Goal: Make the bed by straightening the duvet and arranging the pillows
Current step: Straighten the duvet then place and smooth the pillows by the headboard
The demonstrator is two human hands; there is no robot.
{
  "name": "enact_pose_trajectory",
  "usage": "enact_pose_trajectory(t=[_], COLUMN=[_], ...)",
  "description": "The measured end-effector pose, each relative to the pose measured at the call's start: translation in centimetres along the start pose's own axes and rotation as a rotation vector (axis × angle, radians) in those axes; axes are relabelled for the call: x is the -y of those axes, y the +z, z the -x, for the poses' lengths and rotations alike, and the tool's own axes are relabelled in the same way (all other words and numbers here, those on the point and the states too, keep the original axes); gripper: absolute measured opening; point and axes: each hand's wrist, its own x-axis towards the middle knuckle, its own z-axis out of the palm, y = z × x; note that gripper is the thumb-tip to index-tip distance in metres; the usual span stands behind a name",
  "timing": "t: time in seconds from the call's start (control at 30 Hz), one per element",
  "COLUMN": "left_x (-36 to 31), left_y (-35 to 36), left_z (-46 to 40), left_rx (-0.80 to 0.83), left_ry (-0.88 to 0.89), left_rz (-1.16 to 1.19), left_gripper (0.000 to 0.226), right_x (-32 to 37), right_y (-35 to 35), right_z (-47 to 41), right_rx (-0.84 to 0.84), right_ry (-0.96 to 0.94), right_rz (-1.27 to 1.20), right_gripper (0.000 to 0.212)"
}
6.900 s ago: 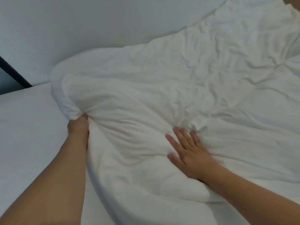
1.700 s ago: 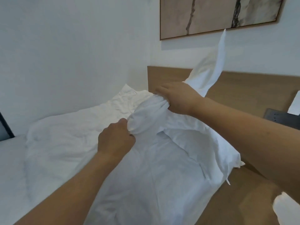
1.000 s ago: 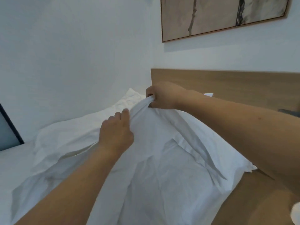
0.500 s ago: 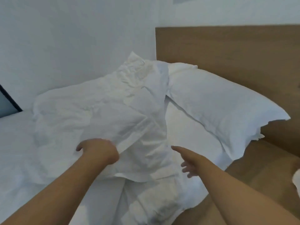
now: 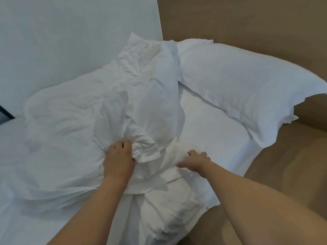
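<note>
Left hand (image 5: 118, 160) near centre, fingers curled into a bunched fold of the duvet (image 5: 70, 124), gripping it. Right hand (image 5: 195, 161) just right of it, palm down on white fabric, thumb out to the left, fingers bent; gripping or only pressing, cannot tell. Both forearms bare, reaching in from the near edge.

Duvet heaped and crumpled over the left and centre, one corner peaked up at the far side against the wall (image 5: 70, 41). Wrinkled all over, folds drawn in toward the left hand. Near edge lying loose over the sheet (image 5: 26, 227) at near left.

Pillow (image 5: 247, 89) at far right, lying flat along the headboard (image 5: 247, 20), flanged edge pointing right, its far left corner tucked just behind the duvet's peak. Bare strip of sheet between pillow and duvet. Second crumpled white bundle (image 5: 168, 213) at near centre, under and nearer than the two hands; pillow or more duvet, cannot tell.

Wooden headboard across the far right, same wood tone running down the right side beside the mattress. Dark frame edge (image 5: 5, 114) at far left, where wall meets bed.
</note>
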Motion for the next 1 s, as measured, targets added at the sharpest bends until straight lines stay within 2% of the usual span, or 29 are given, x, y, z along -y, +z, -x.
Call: enact_pose_trajectory(t=[0.07,0.13,0.2,0.27,0.33,0.4,0.43,0.5,0.57,0.67,0.7,0.83,0.9,1.0], left_x=[-0.4,-0.7,0.1,1.4,1.8,0.5,-0.9,-4.3,-7.9,-12.1,-12.7,-12.5,-12.2,-11.9], left_y=[0.1,-1.4,-4.6,-9.9,-16.7,-23.2,-25.9,-28.8,-28.4,-24.3,-22.6,-17.9,-17.9,-18.5], left_z=[0.7,0.1,-1.9,-4.4,-5.9,-6.1,-5.7,-4.4,-2.6,0.1,0.9,2.0,2.1,1.8], left_rx=[0.042,0.044,-0.018,-0.208,-0.531,-0.808,-0.864,-0.807,-0.648,-0.49,-0.464,-0.43,-0.455,-0.505], left_ry=[-0.042,-0.127,-0.295,-0.532,-0.636,-0.492,-0.358,-0.089,0.143,0.345,0.353,0.225,0.179,0.083], left_rz=[0.101,0.269,0.48,0.768,0.984,1.119,1.14,1.073,0.941,0.813,0.793,0.843,0.862,0.869], left_gripper=[0.028,0.027,0.029,0.026,0.025,0.026,0.023,0.014,0.008,0.029,0.032,0.025,0.02,0.014], right_x=[1.0,2.6,4.4,6.0,7.3,8.0,8.2,8.0,7.6,6.9,6.5,5.1,5.3,6.0], right_y=[0.5,-0.6,-3.3,-7.0,-10.8,-14.0,-15.4,-17.6,-18.6,-18.1,-17.6,-15.9,-15.9,-16.4], right_z=[0.5,1.7,3.5,6.7,11.1,15.7,18.0,21.6,23.6,24.3,24.1,22.5,22.2,21.8], right_rx=[0.007,0.094,0.101,0.048,-0.016,-0.098,-0.138,-0.203,-0.273,-0.387,-0.418,-0.387,-0.391,-0.349], right_ry=[-0.067,-0.121,-0.145,-0.239,-0.393,-0.546,-0.607,-0.693,-0.712,-0.668,-0.635,-0.628,-0.623,-0.612], right_rz=[-0.006,-0.443,-0.86,-1.052,-1.134,-1.14,-1.148,-1.187,-1.189,-1.018,-0.939,-0.736,-0.669,-0.702], right_gripper=[0.053,0.021,0.012,0.016,0.02,0.02,0.02,0.016,0.017,0.02,0.019,0.044,0.038,0.027])
